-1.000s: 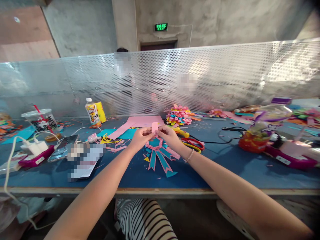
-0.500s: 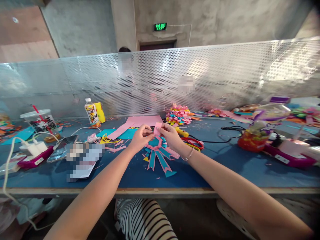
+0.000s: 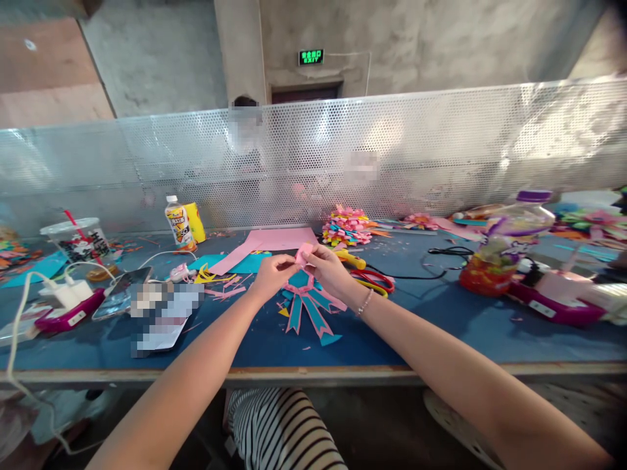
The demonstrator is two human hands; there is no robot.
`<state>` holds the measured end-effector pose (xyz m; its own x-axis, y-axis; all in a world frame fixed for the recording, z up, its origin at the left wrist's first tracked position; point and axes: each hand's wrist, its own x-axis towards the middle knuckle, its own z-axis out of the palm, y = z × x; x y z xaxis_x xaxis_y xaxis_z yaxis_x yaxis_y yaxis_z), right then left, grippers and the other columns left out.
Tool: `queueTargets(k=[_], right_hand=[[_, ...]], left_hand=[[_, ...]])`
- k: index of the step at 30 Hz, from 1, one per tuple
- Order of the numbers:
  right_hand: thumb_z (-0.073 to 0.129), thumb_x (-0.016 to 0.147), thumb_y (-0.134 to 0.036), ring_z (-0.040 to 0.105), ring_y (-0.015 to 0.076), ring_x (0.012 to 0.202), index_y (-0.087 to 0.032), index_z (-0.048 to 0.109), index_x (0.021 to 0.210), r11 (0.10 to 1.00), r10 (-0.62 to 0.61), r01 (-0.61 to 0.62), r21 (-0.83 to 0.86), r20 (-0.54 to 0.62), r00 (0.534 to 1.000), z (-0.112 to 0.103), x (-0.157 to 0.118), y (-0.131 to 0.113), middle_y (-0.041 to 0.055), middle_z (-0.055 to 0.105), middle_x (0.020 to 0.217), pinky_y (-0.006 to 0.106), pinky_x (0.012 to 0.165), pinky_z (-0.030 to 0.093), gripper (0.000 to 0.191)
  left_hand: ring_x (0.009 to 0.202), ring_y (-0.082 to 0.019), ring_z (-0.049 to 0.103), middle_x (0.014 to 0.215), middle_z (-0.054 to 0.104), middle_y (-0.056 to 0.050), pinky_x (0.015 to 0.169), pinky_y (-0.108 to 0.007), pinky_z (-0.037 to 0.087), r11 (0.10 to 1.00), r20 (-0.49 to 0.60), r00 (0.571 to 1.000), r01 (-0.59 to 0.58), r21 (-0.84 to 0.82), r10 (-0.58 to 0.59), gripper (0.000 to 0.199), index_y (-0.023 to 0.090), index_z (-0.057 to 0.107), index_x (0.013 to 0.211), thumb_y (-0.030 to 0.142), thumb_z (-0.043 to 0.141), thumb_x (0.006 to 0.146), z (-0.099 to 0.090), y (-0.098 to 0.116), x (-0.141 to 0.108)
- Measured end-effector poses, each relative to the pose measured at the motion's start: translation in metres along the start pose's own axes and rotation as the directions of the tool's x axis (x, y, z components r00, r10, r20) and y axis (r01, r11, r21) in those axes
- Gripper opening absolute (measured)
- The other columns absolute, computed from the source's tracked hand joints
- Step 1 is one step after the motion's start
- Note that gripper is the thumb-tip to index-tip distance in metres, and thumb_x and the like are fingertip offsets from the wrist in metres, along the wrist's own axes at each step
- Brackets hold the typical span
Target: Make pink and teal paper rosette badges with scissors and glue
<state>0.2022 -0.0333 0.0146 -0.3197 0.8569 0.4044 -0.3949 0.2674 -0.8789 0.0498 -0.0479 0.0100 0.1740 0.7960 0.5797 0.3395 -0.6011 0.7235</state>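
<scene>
A small piece of pink paper (image 3: 304, 253) is pinched between the fingers of my two hands, bent over at its top. My left hand (image 3: 274, 273) grips its left side, and my right hand (image 3: 327, 266) has thumb and forefinger closed on the right side. Just below them lies a blue and pink paper rosette (image 3: 304, 303) with notched ribbon tails spread toward me. My hands cover part of its upper edge. A yellow paper scrap (image 3: 283, 313) and a blue scrap (image 3: 331, 339) lie beside the tails.
Pink paper sheets (image 3: 281, 239) lie behind my hands, beside a pile of colourful paper flowers (image 3: 346, 226). A drink bottle (image 3: 179, 225), phone (image 3: 169, 320) and purple power strip (image 3: 71, 313) are at left. A plastic jar (image 3: 509, 248) stands right. A perforated metal screen (image 3: 416, 156) closes the back.
The pink paper stood upright between my fingers and is now folded over. My left hand's fingers have closed in on it beside my right hand.
</scene>
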Motion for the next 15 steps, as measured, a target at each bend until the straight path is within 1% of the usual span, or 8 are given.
queueTargets(k=[5,7,8,9,10,12,13,15], right_hand=[[0.070,0.062,-0.044,0.050,0.0095,0.062,-0.019,0.043,0.064,0.996,0.015,-0.016,-0.086,-0.004,1.000,-0.003,0.004,0.006,-0.0036,0.050,0.066,0.025,0.061,0.044,0.036],[0.067,0.064,-0.044,0.051,0.0111,0.062,-0.019,0.048,0.068,0.968,0.009,-0.006,-0.251,0.010,1.000,-0.015,0.011,0.006,-0.0023,0.051,0.066,0.027,0.061,0.044,0.032],[0.066,0.066,-0.043,0.052,0.0124,0.063,-0.019,0.051,0.070,0.922,-0.013,0.018,-0.386,0.014,1.000,-0.024,0.016,0.004,-0.0011,0.053,0.067,0.028,0.062,0.044,0.029],[0.065,0.067,-0.039,0.054,0.0144,0.067,-0.018,0.055,0.075,0.834,-0.049,0.056,-0.550,0.029,0.998,-0.035,0.020,0.001,0.0012,0.056,0.071,0.030,0.065,0.045,0.025],[0.065,0.067,-0.034,0.056,0.0167,0.073,-0.017,0.057,0.080,0.683,-0.117,0.099,-0.723,0.026,0.993,-0.049,0.023,-0.002,0.0038,0.059,0.077,0.033,0.071,0.045,0.023],[0.061,0.071,-0.028,0.054,0.0226,0.094,-0.015,0.060,0.086,0.302,-0.251,0.113,-0.946,0.035,0.967,-0.079,0.028,-0.010,0.0105,0.060,0.094,0.037,0.085,0.040,0.020],[0.058,0.074,-0.029,0.051,0.0256,0.102,-0.014,0.061,0.091,0.138,-0.287,0.026,-0.990,-0.015,0.958,-0.094,0.029,-0.014,0.0135,0.059,0.100,0.040,0.089,0.038,0.023],[0.059,0.072,-0.040,0.048,0.0313,0.108,-0.010,0.058,0.104,-0.079,-0.252,-0.181,-0.980,-0.156,0.955,-0.121,0.028,-0.019,0.0194,0.055,0.111,0.042,0.089,0.037,0.043]], left_hand=[[0.063,-0.015,0.056,0.065,0.063,-0.003,0.057,-0.024,0.041,0.999,0.016,1.000,0.019,0.043,-0.020,0.026,0.014,0.063,0.068,0.039,0.056,0.074,0.000,0.001,0.001],[0.063,-0.015,0.057,0.065,0.063,-0.003,0.058,-0.024,0.041,0.999,0.009,0.999,0.034,0.042,-0.035,0.024,0.015,0.062,0.067,0.037,0.055,0.074,-0.002,-0.003,0.002],[0.062,-0.015,0.057,0.064,0.063,-0.003,0.059,-0.024,0.042,0.998,-0.001,0.999,0.046,0.040,-0.046,0.023,0.015,0.062,0.066,0.036,0.056,0.073,-0.003,-0.005,0.003],[0.061,-0.015,0.057,0.063,0.063,-0.003,0.059,-0.024,0.042,0.997,-0.017,0.998,0.063,0.034,-0.062,0.023,0.015,0.062,0.065,0.036,0.056,0.073,-0.004,-0.009,0.004],[0.060,-0.015,0.057,0.062,0.063,-0.003,0.058,-0.024,0.042,0.996,-0.036,0.996,0.085,0.019,-0.084,0.023,0.015,0.061,0.064,0.036,0.057,0.072,-0.006,-0.012,0.006],[0.059,-0.014,0.057,0.060,0.061,-0.002,0.058,-0.025,0.043,0.990,-0.076,0.988,0.136,-0.029,-0.138,0.023,0.015,0.060,0.063,0.037,0.058,0.070,-0.009,-0.019,0.008],[0.058,-0.014,0.057,0.059,0.061,-0.001,0.058,-0.025,0.043,0.985,-0.089,0.982,0.161,-0.055,-0.165,0.023,0.015,0.060,0.063,0.037,0.058,0.069,-0.011,-0.022,0.009],[0.057,-0.014,0.056,0.058,0.060,-0.001,0.059,-0.025,0.044,0.975,-0.099,0.973,0.199,-0.099,-0.208,0.023,0.015,0.059,0.063,0.037,0.059,0.068,-0.013,-0.026,0.011]])
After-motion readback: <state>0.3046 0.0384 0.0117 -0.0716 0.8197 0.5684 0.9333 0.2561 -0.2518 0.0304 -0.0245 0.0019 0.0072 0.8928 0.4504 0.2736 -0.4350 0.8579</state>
